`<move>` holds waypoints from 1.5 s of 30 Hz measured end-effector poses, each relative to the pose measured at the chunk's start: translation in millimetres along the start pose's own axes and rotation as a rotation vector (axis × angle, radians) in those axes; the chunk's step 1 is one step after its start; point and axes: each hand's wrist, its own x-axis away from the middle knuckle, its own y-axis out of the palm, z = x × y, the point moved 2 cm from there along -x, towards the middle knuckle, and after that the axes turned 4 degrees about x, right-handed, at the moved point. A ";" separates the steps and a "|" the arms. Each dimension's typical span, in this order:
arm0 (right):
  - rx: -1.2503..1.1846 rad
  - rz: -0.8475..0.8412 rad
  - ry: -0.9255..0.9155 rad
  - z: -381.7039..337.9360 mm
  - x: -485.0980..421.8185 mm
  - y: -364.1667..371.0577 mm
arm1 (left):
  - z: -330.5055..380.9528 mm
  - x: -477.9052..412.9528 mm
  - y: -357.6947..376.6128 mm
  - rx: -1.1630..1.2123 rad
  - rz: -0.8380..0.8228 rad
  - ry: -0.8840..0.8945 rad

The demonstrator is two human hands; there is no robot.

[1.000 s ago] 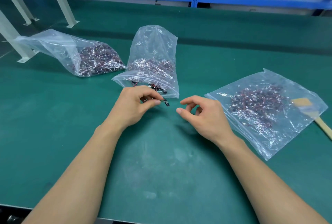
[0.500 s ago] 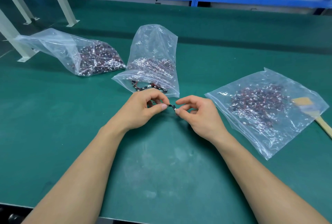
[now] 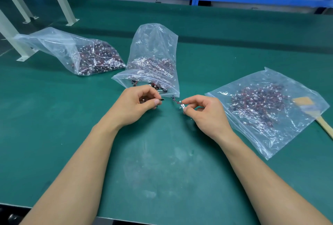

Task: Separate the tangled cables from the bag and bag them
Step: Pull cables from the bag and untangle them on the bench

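left hand (image 3: 137, 104): curled, pinching a dark cable end (image 3: 161, 100) between thumb and forefinger, kept clear of the other piece.
right hand (image 3: 203, 111): pinching one short cable (image 3: 177, 102) by its white plug, held apart, probably to avoid re-tangling.
middle bag (image 3: 155, 41): just beyond the hands, mouth facing them for easy reach.
right bag (image 3: 270, 145): flat beside the right hand, likely for sorted cables.
left bag (image 3: 50, 42): far left, well apart.
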 end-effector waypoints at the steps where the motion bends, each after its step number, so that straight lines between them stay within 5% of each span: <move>1: 0.013 -0.009 -0.002 0.0 0.5 0.1 | -0.2 0.5 -1.7 -0.032 0.002 -0.001; 13: 0.114 -0.134 -0.073 -1.7 5.4 1.4 | 4.0 6.0 -10.0 -0.146 -0.149 -0.063; 20: 0.122 -0.140 -0.080 0.0 5.2 -1.4 | -3.8 3.4 -16.6 -0.176 -0.012 -0.075; 30: 0.131 -0.218 -0.106 -0.1 7.8 -1.4 | -6.4 5.0 -13.1 -0.271 -0.109 -0.139; 45: 0.133 -0.245 -0.134 1.3 7.4 -1.3 | -14.6 1.1 -30.3 -0.370 0.054 -0.229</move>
